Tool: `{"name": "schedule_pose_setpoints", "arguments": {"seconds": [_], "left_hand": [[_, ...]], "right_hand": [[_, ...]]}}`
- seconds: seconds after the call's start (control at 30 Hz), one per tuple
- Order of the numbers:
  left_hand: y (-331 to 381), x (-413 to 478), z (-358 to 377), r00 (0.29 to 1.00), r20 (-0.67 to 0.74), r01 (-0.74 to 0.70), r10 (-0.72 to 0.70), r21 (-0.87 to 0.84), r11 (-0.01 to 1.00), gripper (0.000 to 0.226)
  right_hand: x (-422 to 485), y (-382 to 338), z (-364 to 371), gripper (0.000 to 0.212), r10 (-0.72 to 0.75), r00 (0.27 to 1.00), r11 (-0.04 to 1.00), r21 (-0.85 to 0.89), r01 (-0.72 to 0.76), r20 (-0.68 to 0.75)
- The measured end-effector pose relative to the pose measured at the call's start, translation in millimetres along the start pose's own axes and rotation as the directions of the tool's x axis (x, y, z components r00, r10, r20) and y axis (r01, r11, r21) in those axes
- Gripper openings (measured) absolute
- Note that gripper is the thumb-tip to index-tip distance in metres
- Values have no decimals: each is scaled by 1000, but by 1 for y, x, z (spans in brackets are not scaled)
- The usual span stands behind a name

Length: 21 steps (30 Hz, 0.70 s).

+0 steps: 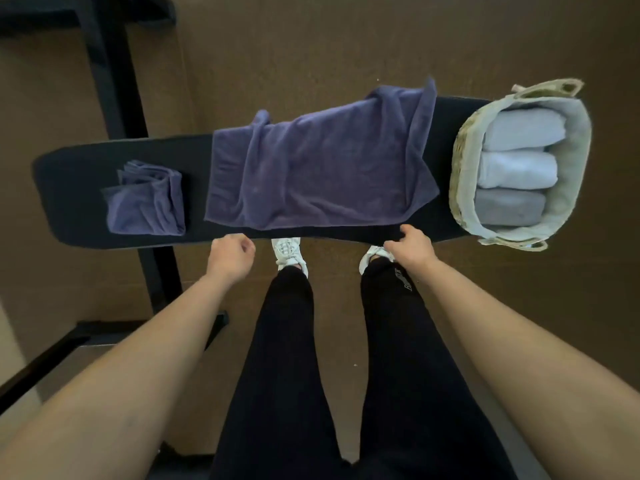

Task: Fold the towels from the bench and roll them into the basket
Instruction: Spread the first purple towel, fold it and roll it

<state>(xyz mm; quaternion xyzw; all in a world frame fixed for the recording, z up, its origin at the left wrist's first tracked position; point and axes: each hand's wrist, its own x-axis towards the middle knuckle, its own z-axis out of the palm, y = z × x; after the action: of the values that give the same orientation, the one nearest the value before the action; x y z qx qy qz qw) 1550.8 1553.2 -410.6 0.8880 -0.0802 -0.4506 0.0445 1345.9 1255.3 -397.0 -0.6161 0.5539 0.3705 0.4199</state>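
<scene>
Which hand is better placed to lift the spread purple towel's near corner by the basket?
Right. The right hand sits at the near edge of the bench just below that corner of the purple towel, on the basket side; the left hand is by the opposite corner.

1. A large purple towel [322, 168] lies opened out and rumpled across the middle of the black bench [76, 174], its far edge spilling over the far side.
2. A smaller purple towel [147, 200] sits folded on the bench's left part, apart from the large one.
3. A woven, cloth-lined basket [460, 157] stands on the right end, holding three rolled towels [517, 169] side by side, two pale and one grey.
</scene>
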Motion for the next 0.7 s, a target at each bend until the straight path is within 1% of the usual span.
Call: {"name": "schedule_pose_setpoints", "arguments": {"seconds": [0.03, 0.07, 0.1, 0.13, 0.2, 0.23, 0.3, 0.33, 0.37, 0.43, 0.5, 0.57, 0.7], "left_hand": [[-5, -1, 8, 997, 67, 43, -46, 48, 998, 20], [-7, 0, 14, 992, 104, 57, -65, 82, 995, 21], [-5, 2, 17, 993, 105, 44, -54, 96, 994, 21], [-1, 4, 19, 997, 78, 11, -19, 98, 995, 22], [14, 11, 19, 995, -20, -91, 93, 88, 992, 24], [25, 16, 18, 986, -70, -145, 151, 87, 986, 26], [44, 27, 16, 960, -158, -220, 231, 84, 972, 32], [51, 33, 15, 950, -193, -234, 245, 78, 969, 34], [56, 40, 15, 947, -218, -228, 236, 63, 972, 37], [57, 53, 17, 964, -204, -165, 169, 35, 986, 46], [48, 61, 20, 990, -111, -87, 91, 41, 995, 57], [33, 61, 25, 999, -33, -40, 44, 101, 994, 63], [4, 42, 43, 1000, 18, 21, -24, 136, 990, 73]], "right_hand": [[5, 3, 2, 48, 55, 995, 998, -33, -53, 85], [9, 4, 3, 33, 79, 987, 996, -60, -71, 139], [13, 4, 4, 21, 61, 988, 995, -93, -48, 142], [16, 1, 4, 15, 6, 994, 992, -124, 7, 106], [26, -6, 4, 22, -153, 988, 978, -146, 147, -32], [32, -12, 3, 28, -242, 967, 961, -158, 227, -82], [45, -25, 0, 40, -420, 902, 882, -277, 382, -96], [53, -31, -2, 44, -474, 877, 835, -358, 419, -79], [60, -36, -3, 48, -493, 868, 797, -431, 422, -63], [73, -38, -6, 56, -447, 894, 770, -522, 366, -33], [81, -29, -4, 62, -379, 926, 775, -547, 315, -4], [81, -17, 1, 66, -363, 932, 785, -542, 300, -8], [67, 6, 21, 72, -320, 947, 830, -486, 273, -14]]}}
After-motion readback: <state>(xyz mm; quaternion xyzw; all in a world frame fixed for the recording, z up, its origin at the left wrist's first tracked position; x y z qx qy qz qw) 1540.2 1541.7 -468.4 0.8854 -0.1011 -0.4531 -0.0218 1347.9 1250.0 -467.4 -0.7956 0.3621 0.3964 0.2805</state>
